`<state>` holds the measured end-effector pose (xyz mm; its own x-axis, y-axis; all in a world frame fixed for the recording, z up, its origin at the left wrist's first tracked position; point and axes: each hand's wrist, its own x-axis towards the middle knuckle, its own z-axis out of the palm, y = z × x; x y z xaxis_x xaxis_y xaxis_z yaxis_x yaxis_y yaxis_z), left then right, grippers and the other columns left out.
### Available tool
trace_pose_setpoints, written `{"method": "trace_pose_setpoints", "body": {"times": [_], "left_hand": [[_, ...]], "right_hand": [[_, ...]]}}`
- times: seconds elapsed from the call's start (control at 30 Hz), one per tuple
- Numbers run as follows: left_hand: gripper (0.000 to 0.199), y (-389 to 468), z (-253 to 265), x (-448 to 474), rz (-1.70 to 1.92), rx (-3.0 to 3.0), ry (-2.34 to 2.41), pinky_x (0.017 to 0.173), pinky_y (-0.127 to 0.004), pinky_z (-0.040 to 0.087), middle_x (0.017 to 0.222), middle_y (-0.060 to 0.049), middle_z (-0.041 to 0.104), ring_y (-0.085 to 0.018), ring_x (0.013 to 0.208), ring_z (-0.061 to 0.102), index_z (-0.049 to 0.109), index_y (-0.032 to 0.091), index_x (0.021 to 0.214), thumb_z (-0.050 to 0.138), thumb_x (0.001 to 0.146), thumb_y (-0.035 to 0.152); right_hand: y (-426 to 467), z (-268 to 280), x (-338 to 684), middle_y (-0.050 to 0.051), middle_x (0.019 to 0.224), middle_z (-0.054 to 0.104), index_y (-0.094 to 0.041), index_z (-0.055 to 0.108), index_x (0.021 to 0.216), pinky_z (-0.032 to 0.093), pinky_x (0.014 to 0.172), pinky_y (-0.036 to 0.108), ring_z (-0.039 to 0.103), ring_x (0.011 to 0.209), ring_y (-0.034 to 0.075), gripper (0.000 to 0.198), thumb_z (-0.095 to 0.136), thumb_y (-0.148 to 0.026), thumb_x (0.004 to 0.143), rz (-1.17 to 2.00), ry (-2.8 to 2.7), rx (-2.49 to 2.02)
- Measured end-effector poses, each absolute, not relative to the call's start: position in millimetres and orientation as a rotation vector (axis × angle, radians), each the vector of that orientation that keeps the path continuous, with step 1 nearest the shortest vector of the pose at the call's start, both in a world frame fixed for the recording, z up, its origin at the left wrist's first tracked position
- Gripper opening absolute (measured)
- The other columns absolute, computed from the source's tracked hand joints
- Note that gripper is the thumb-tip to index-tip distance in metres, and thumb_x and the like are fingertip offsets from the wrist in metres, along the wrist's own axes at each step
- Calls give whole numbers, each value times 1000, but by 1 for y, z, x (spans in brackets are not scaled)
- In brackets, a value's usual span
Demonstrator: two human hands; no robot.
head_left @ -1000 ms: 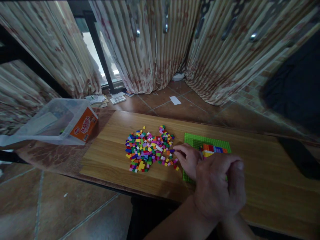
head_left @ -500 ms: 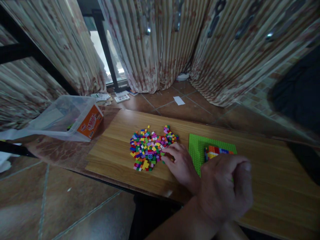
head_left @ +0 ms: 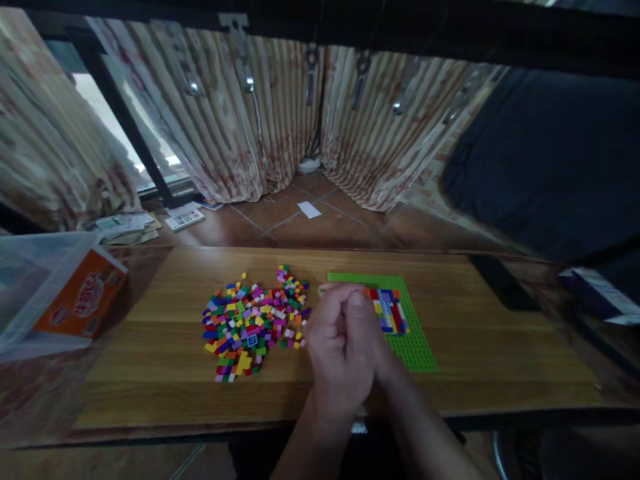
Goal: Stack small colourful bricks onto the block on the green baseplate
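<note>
My left hand (head_left: 337,347) is curled into a fist over the middle of the table, in front of my other hand. What it holds, if anything, is hidden. My right hand (head_left: 383,350) is mostly covered by the left, and its fingers cannot be made out. To the left of both hands lies a loose pile of small coloured building bricks (head_left: 250,313). A green baseplate (head_left: 417,347) lies just beyond and to the right of my hands. Built onto it is a flat block of multicoloured bricks (head_left: 393,313), partly hidden by my hands.
A clear plastic box with an orange label (head_left: 83,293) stands at the table's left end. A dark phone-like slab (head_left: 503,283) lies near the far right edge. Papers (head_left: 127,227) are beyond the table on the left, and striped curtains (head_left: 280,120) hang behind.
The view has swung to the right. My right hand has left the brick pile and come back towards the baseplate. My left fist has come together with it.
</note>
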<state>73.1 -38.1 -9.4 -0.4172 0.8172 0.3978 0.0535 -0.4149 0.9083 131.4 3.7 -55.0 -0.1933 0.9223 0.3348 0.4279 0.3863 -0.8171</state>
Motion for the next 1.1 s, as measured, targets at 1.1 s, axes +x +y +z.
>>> {"method": "trace_pose_setpoints", "body": {"times": [1.1], "left_hand": [[18,-20,-10,73,1816,1102,1352,52,-17,43,63,1,60,-7,55,52,65,15,81,55,88,27]], "right_hand": [[27,-68,269,3,72,71,-19,74,73,45,66,31,61,68,18,20,66,-36,71,859,-1401,-1691]]}}
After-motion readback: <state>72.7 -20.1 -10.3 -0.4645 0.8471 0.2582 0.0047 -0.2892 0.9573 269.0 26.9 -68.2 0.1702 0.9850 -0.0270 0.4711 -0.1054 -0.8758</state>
